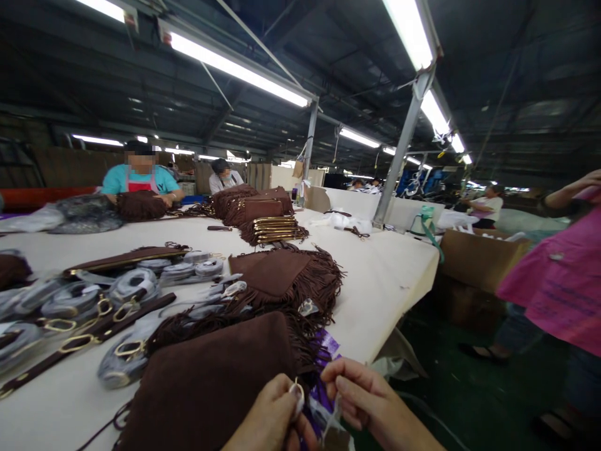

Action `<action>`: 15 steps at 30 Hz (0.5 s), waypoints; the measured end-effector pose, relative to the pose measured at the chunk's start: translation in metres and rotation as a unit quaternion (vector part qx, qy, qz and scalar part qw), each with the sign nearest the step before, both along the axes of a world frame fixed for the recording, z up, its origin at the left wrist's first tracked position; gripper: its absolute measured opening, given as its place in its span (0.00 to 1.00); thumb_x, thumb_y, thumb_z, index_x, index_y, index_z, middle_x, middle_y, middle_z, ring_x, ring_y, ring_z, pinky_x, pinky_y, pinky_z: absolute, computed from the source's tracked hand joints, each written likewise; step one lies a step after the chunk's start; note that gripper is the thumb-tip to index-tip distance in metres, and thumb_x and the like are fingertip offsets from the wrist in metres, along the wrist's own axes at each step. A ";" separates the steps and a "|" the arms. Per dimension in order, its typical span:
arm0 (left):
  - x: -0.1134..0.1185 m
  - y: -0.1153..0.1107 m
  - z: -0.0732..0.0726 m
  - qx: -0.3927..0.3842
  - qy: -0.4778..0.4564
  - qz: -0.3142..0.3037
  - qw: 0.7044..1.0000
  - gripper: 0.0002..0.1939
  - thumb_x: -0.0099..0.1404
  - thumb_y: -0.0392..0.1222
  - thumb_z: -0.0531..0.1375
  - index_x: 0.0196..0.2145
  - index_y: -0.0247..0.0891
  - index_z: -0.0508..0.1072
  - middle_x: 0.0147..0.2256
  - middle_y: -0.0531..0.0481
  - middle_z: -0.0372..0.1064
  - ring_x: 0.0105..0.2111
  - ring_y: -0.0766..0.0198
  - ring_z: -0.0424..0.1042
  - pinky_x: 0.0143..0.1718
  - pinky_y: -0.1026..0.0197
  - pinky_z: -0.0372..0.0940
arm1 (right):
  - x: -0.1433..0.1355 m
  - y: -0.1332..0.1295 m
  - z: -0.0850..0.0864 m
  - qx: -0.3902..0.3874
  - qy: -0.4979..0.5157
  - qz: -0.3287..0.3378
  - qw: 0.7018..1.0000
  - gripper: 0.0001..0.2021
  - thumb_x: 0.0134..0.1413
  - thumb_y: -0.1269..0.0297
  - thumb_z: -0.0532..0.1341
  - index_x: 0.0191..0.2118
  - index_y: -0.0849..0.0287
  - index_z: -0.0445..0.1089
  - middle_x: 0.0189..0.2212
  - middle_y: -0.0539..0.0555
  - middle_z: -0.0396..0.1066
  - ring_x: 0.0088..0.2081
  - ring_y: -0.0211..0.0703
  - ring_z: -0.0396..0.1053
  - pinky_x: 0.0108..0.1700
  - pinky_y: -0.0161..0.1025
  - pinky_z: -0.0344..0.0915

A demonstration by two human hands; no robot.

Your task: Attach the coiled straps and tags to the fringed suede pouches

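Left hand grip pinched on a small clear tag; right hand grip pinched on clear plastic wrap. Both at the counter edge, touching the nearest brown fringed bag. Straps lie left.

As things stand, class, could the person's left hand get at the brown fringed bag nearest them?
Probably yes. The left hand sits at the near edge of the brown fringed bag, with nothing between them, though its fingers pinch a small clear packet.
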State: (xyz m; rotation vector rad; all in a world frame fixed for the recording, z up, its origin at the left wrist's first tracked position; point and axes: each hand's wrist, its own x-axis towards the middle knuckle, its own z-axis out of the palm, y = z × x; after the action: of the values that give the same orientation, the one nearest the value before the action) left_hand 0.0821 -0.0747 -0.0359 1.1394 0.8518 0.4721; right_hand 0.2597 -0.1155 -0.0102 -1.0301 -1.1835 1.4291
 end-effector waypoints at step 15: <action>-0.002 -0.005 -0.003 0.079 0.010 0.091 0.993 0.19 0.57 0.56 0.56 0.41 0.43 0.58 0.23 0.60 0.65 0.09 0.75 0.54 0.09 0.72 0.42 | -0.010 0.020 -0.006 0.036 0.197 -0.114 0.973 0.15 0.43 0.57 0.76 0.32 0.59 0.74 0.27 0.48 0.69 0.25 0.32 0.64 0.28 0.28 0.61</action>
State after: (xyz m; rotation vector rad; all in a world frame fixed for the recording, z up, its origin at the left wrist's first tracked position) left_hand 0.0804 -0.0799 -0.0389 1.2191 0.9532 0.6895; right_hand 0.2497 -0.0952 -0.0160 -0.7591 -0.7958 1.3221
